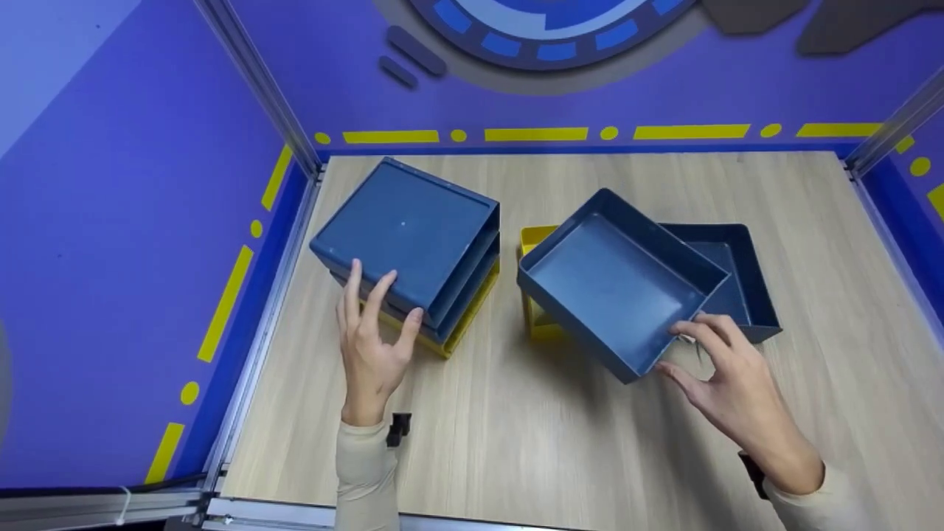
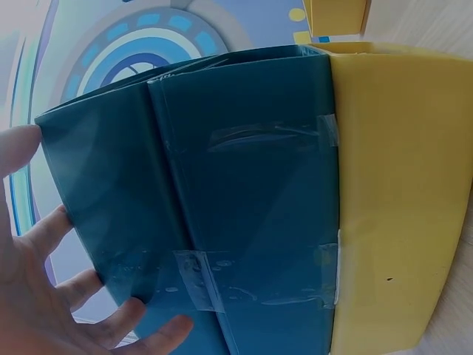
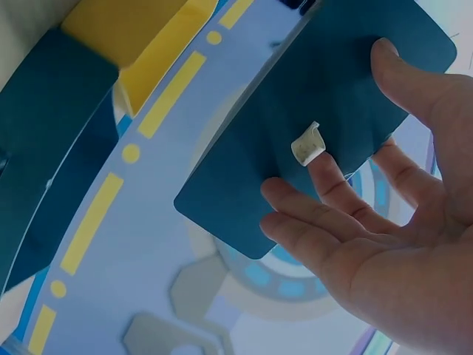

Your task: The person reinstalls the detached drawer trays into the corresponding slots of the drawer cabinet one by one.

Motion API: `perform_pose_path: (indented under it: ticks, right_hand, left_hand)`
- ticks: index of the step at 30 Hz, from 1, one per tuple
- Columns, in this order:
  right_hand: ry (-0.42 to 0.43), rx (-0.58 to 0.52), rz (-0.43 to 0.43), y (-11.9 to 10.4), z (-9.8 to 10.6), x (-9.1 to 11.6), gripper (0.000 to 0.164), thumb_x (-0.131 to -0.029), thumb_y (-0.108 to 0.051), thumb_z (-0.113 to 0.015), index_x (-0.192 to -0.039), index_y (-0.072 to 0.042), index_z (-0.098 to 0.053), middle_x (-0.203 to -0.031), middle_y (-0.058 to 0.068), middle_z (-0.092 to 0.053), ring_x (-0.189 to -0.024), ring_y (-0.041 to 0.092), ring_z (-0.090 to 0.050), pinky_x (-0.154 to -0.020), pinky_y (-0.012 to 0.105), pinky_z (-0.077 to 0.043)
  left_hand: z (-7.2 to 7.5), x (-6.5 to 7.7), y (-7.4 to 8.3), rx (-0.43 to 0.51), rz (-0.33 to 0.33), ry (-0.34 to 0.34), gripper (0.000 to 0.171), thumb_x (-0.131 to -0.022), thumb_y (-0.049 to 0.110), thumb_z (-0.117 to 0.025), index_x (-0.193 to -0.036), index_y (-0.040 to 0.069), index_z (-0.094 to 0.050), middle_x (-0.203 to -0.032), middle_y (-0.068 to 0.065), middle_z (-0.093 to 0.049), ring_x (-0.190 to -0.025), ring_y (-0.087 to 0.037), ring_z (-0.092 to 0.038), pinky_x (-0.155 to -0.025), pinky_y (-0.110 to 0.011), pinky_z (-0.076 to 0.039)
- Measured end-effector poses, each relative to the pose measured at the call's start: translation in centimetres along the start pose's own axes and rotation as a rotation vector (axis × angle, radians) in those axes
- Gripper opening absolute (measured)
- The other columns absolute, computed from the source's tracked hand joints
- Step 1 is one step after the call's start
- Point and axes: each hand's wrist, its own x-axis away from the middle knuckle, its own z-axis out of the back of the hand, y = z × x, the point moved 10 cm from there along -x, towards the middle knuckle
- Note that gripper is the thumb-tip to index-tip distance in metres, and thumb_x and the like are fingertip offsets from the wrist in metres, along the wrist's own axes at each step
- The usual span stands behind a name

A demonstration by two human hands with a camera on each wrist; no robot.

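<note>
Blue tray [image 1: 616, 284] in right fingers [image 1: 706, 338]

A pale wood-grain tabletop [image 1: 479, 435] fills the middle, its back edge meeting a violet-blue back wall [image 1: 346, 96] and its left edge a matching left wall [image 1: 177, 192]. Along the back edge runs a printed row of yellow dashes and dots [image 1: 537, 134]; similar marks follow the left edge. Above, the back wall bears a round blue emblem [image 1: 557, 50], with dark angular shapes [image 1: 759, 15] to its right. Silver metal posts [image 1: 254, 74] rise at both back corners, and a metal rail [image 1: 280, 510] borders the front edge. Part of a right wall [image 1: 892, 214] shows beyond the right edge. Soft shadows fall across the wood.
</note>
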Motion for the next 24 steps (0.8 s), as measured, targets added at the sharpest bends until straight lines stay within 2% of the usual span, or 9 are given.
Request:
perform_pose_path:
  ticks: [4, 9, 20, 24]
  right_hand:
    - [-0.026, -0.005, 0.009, -0.9, -0.8, -0.2, 0.058, -0.063, -0.002, -0.102, -0.114, -0.007, -0.075, -0.115, 0.014, -0.067, -0.105, 0.026, -0.066, -0.089, 0.023, -0.046]
    - [-0.041, -0.019, 0.046, -2.3, -1.7, -0.3, 0.060, -0.062, -0.002, -0.102, -0.115, -0.009, -0.075, -0.115, 0.013, -0.067, -0.106, 0.026, -0.067, -0.086, 0.030, -0.049]
    - [-0.081, -0.047, 0.108, -4.6, -3.5, -0.5, 0.062, -0.062, -0.007, -0.103, -0.117, -0.011, -0.074, -0.119, 0.009, -0.068, -0.109, 0.023, -0.069, -0.088, 0.027, -0.055]
    - [-0.106, -0.065, 0.115, -5.1, -4.2, -0.7, 0.061, -0.064, -0.008, -0.103, -0.117, -0.012, -0.073, -0.123, 0.010, -0.068, -0.112, 0.024, -0.070, -0.088, 0.033, -0.060]
  left_hand:
    - [0.1, 0.0, 0.0, -0.003, -0.013, 0.005, 0.062, -0.093, 0.034, -0.080, -0.151, 0.024, -0.061, -0.176, -0.014, -0.028, -0.159, -0.043, -0.030, -0.118, -0.073, -0.033]
    - [0.0, 0.0, 0.0, 0.001, -0.027, 0.002, 0.064, -0.092, 0.034, -0.081, -0.152, 0.024, -0.060, -0.176, -0.015, -0.027, -0.159, -0.043, -0.030, -0.119, -0.072, -0.032]
    - [-0.1, 0.1, -0.1, -0.006, -0.020, -0.005, 0.062, -0.093, 0.033, -0.080, -0.152, 0.024, -0.060, -0.176, -0.015, -0.027, -0.159, -0.043, -0.028, -0.118, -0.074, -0.032]
    - [-0.1, 0.0, -0.1, -0.003, -0.017, -0.004, 0.063, -0.093, 0.034, -0.081, -0.152, 0.023, -0.060, -0.176, -0.015, -0.027, -0.159, -0.042, -0.028, -0.119, -0.073, -0.031]
